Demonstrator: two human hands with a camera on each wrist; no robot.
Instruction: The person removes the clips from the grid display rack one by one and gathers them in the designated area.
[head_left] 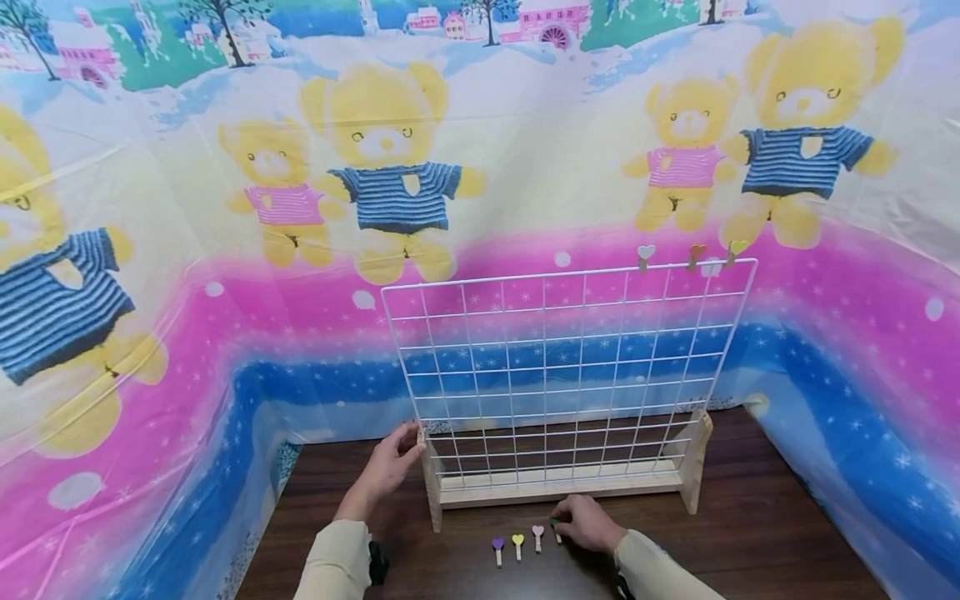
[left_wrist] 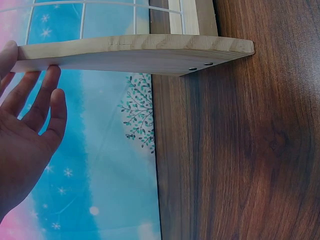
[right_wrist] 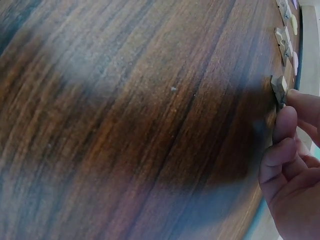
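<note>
My left hand (head_left: 390, 462) grips the left wooden end piece (left_wrist: 125, 55) of a white wire grid rack (head_left: 562, 375), thumb on one face and fingertips on the other. In front of the rack, my right hand (head_left: 588, 523) pinches a green-topped mini clothespin (right_wrist: 278, 89) between thumb and forefinger, low over the table. To its left, a pink heart clothespin (head_left: 537, 535), a yellow one (head_left: 517, 546) and a purple one (head_left: 498, 552) lie in a row. White (head_left: 646, 253), orange (head_left: 697, 253) and yellow (head_left: 737, 249) heart clothespins sit on the grid's top wire, toward the right.
The rack's wooden base bar (head_left: 562, 487) stands on a dark brown wood-grain table (head_left: 420, 562). A teddy-bear patterned cloth (head_left: 525, 183) hangs behind the table and along both sides.
</note>
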